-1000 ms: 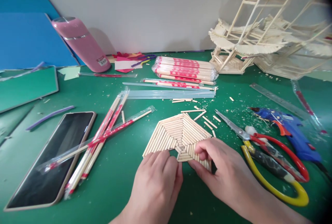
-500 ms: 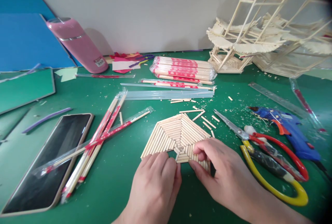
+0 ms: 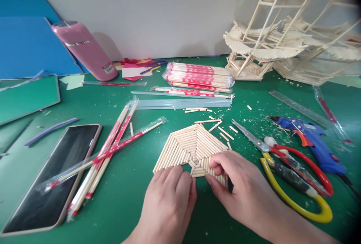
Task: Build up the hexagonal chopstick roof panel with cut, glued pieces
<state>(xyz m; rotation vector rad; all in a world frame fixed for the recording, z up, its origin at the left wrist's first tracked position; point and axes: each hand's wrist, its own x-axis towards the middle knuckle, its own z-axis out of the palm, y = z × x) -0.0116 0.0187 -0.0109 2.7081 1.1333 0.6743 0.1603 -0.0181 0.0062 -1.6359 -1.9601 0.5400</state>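
A flat hexagon panel [image 3: 191,146] built of short wooden sticks lies on the green mat [image 3: 126,191]. My left hand [image 3: 169,202] rests at its near edge, fingers curled together, fingertips touching the panel's open gap. My right hand [image 3: 239,187] pinches the panel's near right section between thumb and fingers. Several loose cut stick pieces [image 3: 222,133] lie just beyond the panel.
Red-and-yellow-handled shears [image 3: 293,176] and a blue glue gun [image 3: 313,142] lie to the right. Wrapped chopsticks [image 3: 109,153], a phone [image 3: 53,176], a pink bottle [image 3: 84,50], a chopstick pack [image 3: 200,75], glue sticks [image 3: 183,102], a ruler [image 3: 299,110] and a stick model [image 3: 284,37] surround them.
Both hands stay at the panel's near edge with only slight finger shifts. The view has drifted a little to the right.
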